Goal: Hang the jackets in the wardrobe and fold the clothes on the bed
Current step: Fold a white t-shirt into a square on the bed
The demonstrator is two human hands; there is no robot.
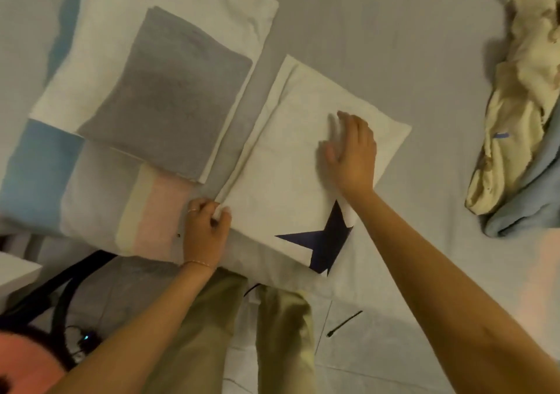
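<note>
1. Setting: a bed covered by a pale grey-blue sheet [394, 45], seen from above by a person standing at its near edge.
2. Folded white garment [272, 175]: lies flat on the sheet at the middle of the view, folded to a rough rectangle set at an angle. Part of a dark navy star print [321, 242] shows at its near end.
3. Right hand [351, 154]: rests palm down on the upper face of the white garment, fingers straight and slightly spread, holding nothing (its outline is blurred).
4. Left hand [207, 230]: at the garment's near left corner, thumb and curled fingers pinching the fabric edge. A ring [192, 210] and a thin bracelet [197, 262] are visible.
5. Folded stack, just left of the white garment: a grey folded piece [169, 108] lies on a larger white folded piece [194, 14]. Both rest on a pillow [45, 181] with blue, grey, cream and pink blocks.
6. Unfolded heap, well apart at the right edge of the bed: a crumpled cream garment [515, 121] lies over a light blue one [530, 205].
7. Near field: the person's khaki trousers [197, 333] stand against the bed edge. Black straps [60, 287] lie at lower left (what they belong to cannot be told), and a small black stick-like item [344, 324] lies to the right of the trousers.
</note>
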